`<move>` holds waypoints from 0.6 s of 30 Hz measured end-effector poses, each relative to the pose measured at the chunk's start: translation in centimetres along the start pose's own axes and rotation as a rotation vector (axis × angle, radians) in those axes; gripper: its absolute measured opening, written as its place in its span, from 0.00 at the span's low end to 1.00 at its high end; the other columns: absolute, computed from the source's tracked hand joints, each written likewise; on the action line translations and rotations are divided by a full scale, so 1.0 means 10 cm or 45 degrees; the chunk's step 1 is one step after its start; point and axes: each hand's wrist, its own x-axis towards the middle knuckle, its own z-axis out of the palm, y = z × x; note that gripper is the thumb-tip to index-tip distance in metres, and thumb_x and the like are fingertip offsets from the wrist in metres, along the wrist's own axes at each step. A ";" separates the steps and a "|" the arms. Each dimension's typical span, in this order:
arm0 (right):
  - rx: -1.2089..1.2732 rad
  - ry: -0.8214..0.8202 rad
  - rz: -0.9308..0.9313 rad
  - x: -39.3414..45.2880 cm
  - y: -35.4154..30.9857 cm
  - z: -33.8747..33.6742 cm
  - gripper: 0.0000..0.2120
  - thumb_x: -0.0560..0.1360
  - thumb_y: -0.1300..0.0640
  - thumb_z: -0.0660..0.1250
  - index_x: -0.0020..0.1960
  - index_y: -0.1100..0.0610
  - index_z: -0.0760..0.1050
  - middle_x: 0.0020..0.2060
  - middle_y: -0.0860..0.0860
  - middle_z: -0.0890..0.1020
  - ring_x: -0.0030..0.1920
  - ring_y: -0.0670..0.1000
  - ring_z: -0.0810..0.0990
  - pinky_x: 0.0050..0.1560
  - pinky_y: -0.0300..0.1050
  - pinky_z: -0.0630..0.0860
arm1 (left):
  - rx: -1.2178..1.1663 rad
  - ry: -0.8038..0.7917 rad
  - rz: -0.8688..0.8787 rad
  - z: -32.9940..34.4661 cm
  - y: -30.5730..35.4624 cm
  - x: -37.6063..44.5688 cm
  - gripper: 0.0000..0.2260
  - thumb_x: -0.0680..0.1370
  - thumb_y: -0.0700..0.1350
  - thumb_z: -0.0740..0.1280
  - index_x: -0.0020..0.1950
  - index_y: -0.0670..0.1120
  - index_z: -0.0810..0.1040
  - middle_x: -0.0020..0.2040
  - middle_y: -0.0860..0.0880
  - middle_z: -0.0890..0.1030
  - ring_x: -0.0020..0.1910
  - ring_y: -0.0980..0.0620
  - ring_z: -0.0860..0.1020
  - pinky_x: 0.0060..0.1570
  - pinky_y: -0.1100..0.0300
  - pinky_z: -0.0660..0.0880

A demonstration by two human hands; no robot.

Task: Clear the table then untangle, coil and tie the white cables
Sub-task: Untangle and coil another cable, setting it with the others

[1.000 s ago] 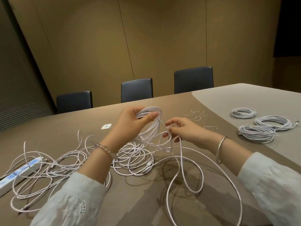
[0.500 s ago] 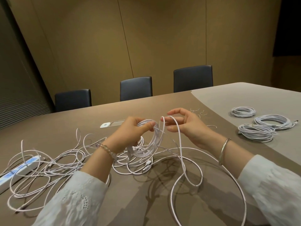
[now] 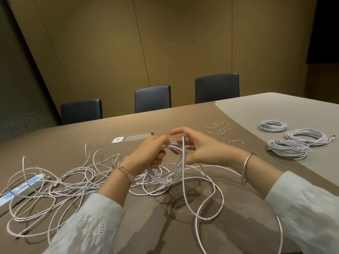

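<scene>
A: Gripping anything, that left hand [image 3: 146, 154]?
B: Yes, its fingers curl round a partly wound white cable coil [image 3: 170, 165] held above the table [image 3: 165, 226]. The right hand [image 3: 200, 149] pinches the loose strand [image 3: 184, 173] that drops to the tabletop.
A: And the rest?
B: A tangled cable heap [image 3: 64, 184] lies left, over a power strip [image 3: 20, 191]; three finished coils [image 3: 288, 149] lie far right, twist ties [image 3: 218, 128] near them.
</scene>
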 end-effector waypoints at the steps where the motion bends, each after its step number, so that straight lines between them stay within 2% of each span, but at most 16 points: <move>1: 0.009 -0.022 0.006 0.00 0.00 -0.01 0.36 0.66 0.73 0.70 0.64 0.42 0.67 0.60 0.48 0.79 0.61 0.46 0.79 0.64 0.47 0.75 | -0.015 -0.004 0.007 -0.02 -0.01 0.00 0.19 0.78 0.45 0.57 0.30 0.51 0.81 0.24 0.52 0.59 0.22 0.54 0.55 0.24 0.65 0.56; 4: -0.085 0.017 -0.025 0.00 0.02 0.00 0.31 0.70 0.70 0.71 0.64 0.45 0.68 0.58 0.48 0.81 0.58 0.46 0.80 0.62 0.50 0.77 | -0.029 -0.024 0.020 -0.05 -0.02 -0.02 0.16 0.77 0.47 0.58 0.38 0.44 0.83 0.25 0.52 0.59 0.23 0.54 0.56 0.23 0.65 0.57; 8: -0.261 0.061 -0.107 0.03 0.03 0.01 0.28 0.72 0.67 0.72 0.63 0.43 0.68 0.53 0.50 0.83 0.52 0.47 0.82 0.57 0.49 0.80 | -0.046 -0.060 0.017 -0.05 -0.03 -0.02 0.18 0.78 0.46 0.57 0.40 0.39 0.84 0.25 0.51 0.57 0.23 0.53 0.55 0.23 0.66 0.57; 13: -0.332 0.141 -0.150 0.08 0.07 0.06 0.24 0.73 0.60 0.73 0.63 0.44 0.68 0.41 0.53 0.81 0.44 0.51 0.81 0.50 0.51 0.80 | -0.056 -0.069 0.002 -0.03 -0.04 -0.04 0.19 0.78 0.46 0.56 0.36 0.37 0.79 0.24 0.50 0.56 0.23 0.53 0.53 0.24 0.65 0.54; 14: -0.335 0.139 -0.155 0.09 0.07 0.08 0.24 0.74 0.60 0.72 0.64 0.46 0.68 0.39 0.53 0.80 0.42 0.51 0.80 0.48 0.50 0.80 | -0.040 -0.049 0.002 -0.01 -0.03 -0.04 0.19 0.78 0.46 0.56 0.34 0.37 0.78 0.24 0.50 0.57 0.22 0.52 0.54 0.24 0.64 0.55; 16: -0.341 0.134 -0.158 0.10 0.07 0.12 0.23 0.76 0.61 0.69 0.66 0.48 0.66 0.34 0.47 0.79 0.36 0.44 0.78 0.40 0.39 0.75 | 0.004 -0.006 0.004 0.03 0.01 -0.06 0.20 0.75 0.51 0.57 0.31 0.39 0.74 0.23 0.49 0.58 0.22 0.52 0.55 0.24 0.64 0.55; 18: -0.321 0.123 -0.146 0.10 0.06 0.16 0.21 0.77 0.60 0.66 0.66 0.48 0.63 0.31 0.44 0.79 0.33 0.42 0.77 0.37 0.36 0.73 | 0.042 0.000 0.019 0.05 0.04 -0.07 0.21 0.72 0.57 0.58 0.31 0.40 0.70 0.25 0.48 0.59 0.23 0.52 0.55 0.25 0.62 0.54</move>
